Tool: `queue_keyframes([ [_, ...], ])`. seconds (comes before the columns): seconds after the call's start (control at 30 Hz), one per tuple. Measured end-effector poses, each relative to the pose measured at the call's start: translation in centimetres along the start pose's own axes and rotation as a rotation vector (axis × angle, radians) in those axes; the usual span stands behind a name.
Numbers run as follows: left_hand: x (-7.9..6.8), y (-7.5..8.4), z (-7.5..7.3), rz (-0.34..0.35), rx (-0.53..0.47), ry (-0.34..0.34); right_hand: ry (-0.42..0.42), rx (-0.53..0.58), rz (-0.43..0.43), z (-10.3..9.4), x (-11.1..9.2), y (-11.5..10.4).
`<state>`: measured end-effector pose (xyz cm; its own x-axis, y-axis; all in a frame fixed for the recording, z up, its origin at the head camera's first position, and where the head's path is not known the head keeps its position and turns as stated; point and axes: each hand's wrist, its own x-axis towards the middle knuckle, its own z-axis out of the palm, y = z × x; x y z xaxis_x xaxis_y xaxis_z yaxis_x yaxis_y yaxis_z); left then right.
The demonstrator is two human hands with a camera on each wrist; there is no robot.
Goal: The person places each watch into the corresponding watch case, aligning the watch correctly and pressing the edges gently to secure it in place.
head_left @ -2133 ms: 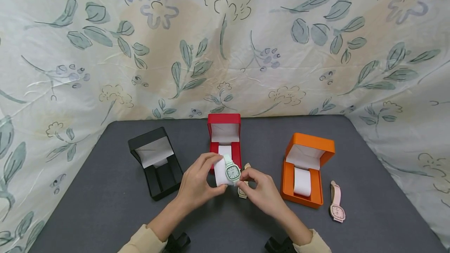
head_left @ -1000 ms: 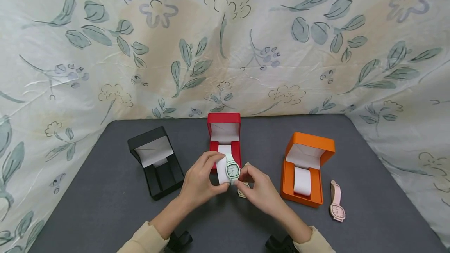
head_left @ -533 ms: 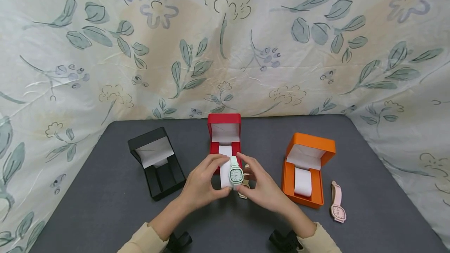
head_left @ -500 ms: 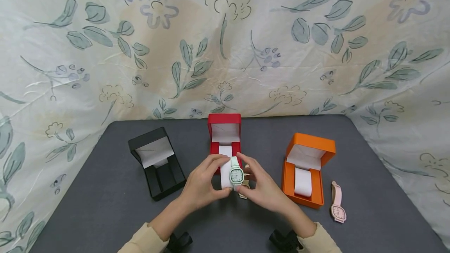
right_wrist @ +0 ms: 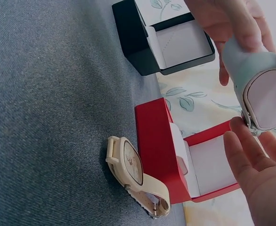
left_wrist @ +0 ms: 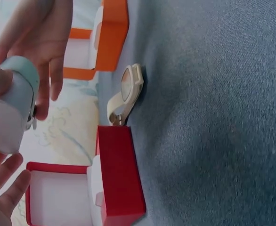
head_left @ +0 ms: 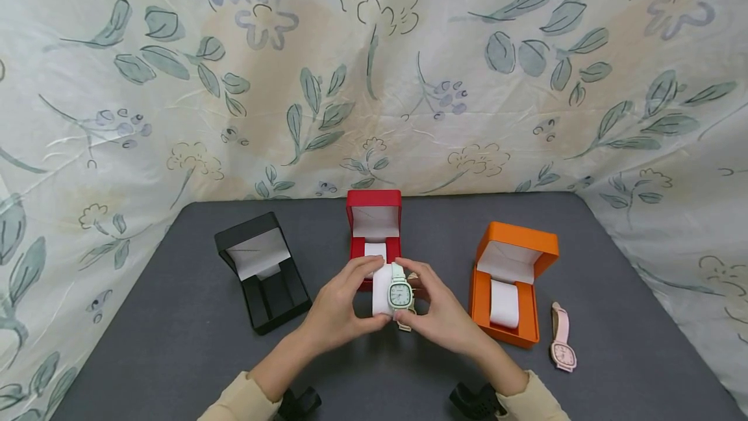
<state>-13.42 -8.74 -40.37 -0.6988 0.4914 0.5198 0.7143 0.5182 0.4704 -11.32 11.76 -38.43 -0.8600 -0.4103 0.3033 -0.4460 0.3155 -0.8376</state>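
Note:
A white watch cushion [head_left: 381,292] with a mint-green watch [head_left: 400,295] strapped around it is held above the table in the head view. My left hand [head_left: 339,301] grips the cushion's left end between thumb and fingers. On the other side my right hand [head_left: 441,314] pinches the watch end, fingers above and thumb below. The right wrist view shows the mint strap looped around the cushion, its metal buckle [right_wrist: 250,121] by the right fingertips [right_wrist: 239,126]. A cream watch [right_wrist: 128,165] lies on the table beneath, partly covered by my right hand in the head view.
Beyond the hands stands an open red watch box [head_left: 374,199] with a white cushion inside. To the left is an open black box [head_left: 263,297], no cushion visible in it. An open orange box [head_left: 504,330] with a white cushion stands right, beside a pink watch [head_left: 563,343].
My right fingers have shifted from the strap's lower part to span the watch's top and bottom. The cushion and mint watch have moved slightly right and nearer. The boxes stay put.

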Motion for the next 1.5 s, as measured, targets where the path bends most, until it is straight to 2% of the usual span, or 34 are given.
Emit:
queue_keyframes([
  [0.13,-0.16,-0.09,-0.29,-0.046,-0.037,-0.042,0.015,0.011,0.0,-0.11,-0.03,-0.07],
  [0.27,-0.3,-0.18,-0.28,-0.063,-0.045,-0.054,0.013,0.006,0.003,-0.18,0.0,-0.07],
  [0.5,-0.33,-0.17,-0.11,-0.05,-0.079,-0.035,-0.009,0.012,0.009,-0.39,0.03,0.07],
  [1.0,-0.18,0.15,0.05,-0.02,-0.084,-0.007,0.006,-0.029,-0.023,-0.45,0.07,0.01],
  [1.3,-0.18,0.25,0.01,-0.057,-0.144,-0.011,-0.025,0.001,-0.016,-0.54,-0.03,0.16],
  [1.5,-0.17,0.08,0.01,-0.032,-0.174,-0.014,-0.045,0.035,-0.038,-0.59,-0.03,0.23],
])
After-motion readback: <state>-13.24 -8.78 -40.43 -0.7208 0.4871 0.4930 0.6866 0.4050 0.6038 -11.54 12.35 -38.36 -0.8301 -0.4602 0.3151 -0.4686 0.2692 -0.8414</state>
